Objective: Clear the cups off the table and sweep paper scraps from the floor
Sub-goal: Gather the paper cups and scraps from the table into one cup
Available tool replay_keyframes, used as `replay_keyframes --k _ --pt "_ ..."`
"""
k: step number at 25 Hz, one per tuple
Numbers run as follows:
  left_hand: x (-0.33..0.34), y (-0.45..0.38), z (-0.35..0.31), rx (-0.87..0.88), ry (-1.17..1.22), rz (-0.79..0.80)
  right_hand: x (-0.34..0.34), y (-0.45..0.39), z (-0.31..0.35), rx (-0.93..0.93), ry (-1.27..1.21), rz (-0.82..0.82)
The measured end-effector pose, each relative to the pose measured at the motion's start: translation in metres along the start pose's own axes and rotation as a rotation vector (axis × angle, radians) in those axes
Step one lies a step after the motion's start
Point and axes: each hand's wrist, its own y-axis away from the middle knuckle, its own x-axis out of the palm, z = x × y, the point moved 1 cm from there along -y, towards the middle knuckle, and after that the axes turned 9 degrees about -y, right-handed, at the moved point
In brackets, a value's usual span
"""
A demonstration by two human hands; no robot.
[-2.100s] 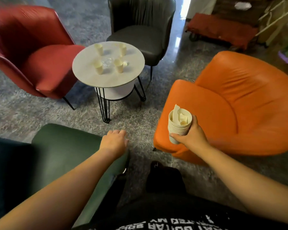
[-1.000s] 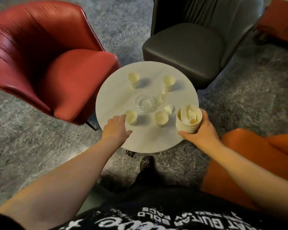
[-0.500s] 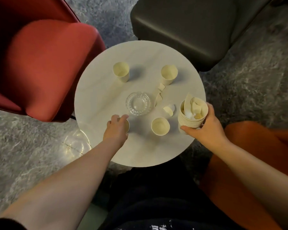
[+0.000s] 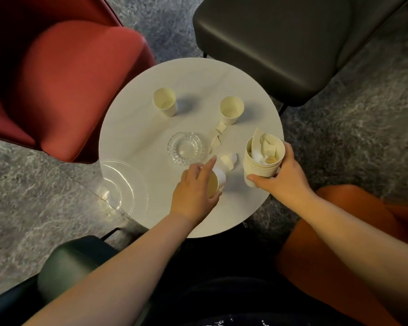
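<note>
A round white table (image 4: 132,118) stands below me. My left hand (image 4: 193,189) grips a paper cup (image 4: 214,184) near the table's front, tilted on its side; a pale rim shows just beyond it. My right hand (image 4: 286,181) holds a stack of nested paper cups (image 4: 260,165) stuffed with paper scraps, at the table's right edge. Two more paper cups stand upright at the far side, one on the left (image 4: 165,101) and one on the right (image 4: 231,109). Torn paper scraps (image 4: 220,132) lie between the right cup and my hands.
A clear glass dish (image 4: 185,148) sits at the table's centre. Chairs ring the table: red (image 4: 57,78) at left, dark grey (image 4: 280,43) behind, orange (image 4: 339,255) at right, green (image 4: 68,262) at front left. Grey speckled floor (image 4: 33,196) shows between them.
I walked up to the table and leaned over it. My left hand picked up the front left cup and moved right to where the front right cup stood. The stack stayed in my right hand.
</note>
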Motion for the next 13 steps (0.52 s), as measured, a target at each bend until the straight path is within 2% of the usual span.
replay_keyframes --k 4,7,9,13 --pt "0.028 -0.016 -0.001 -0.041 -0.066 0.256 -0.012 -0.003 -0.014 0.016 0.011 0.005" --pt "0.034 -0.027 0.0 -0.027 -0.094 0.317 -0.017 -0.007 -0.025 0.029 -0.005 0.003" --pt "0.028 -0.037 -0.002 -0.047 -0.041 0.245 -0.018 -0.011 -0.03 0.036 -0.013 -0.004" --pt "-0.007 -0.071 -0.013 -0.062 0.17 -0.033 -0.017 -0.024 -0.03 0.059 -0.028 -0.031"
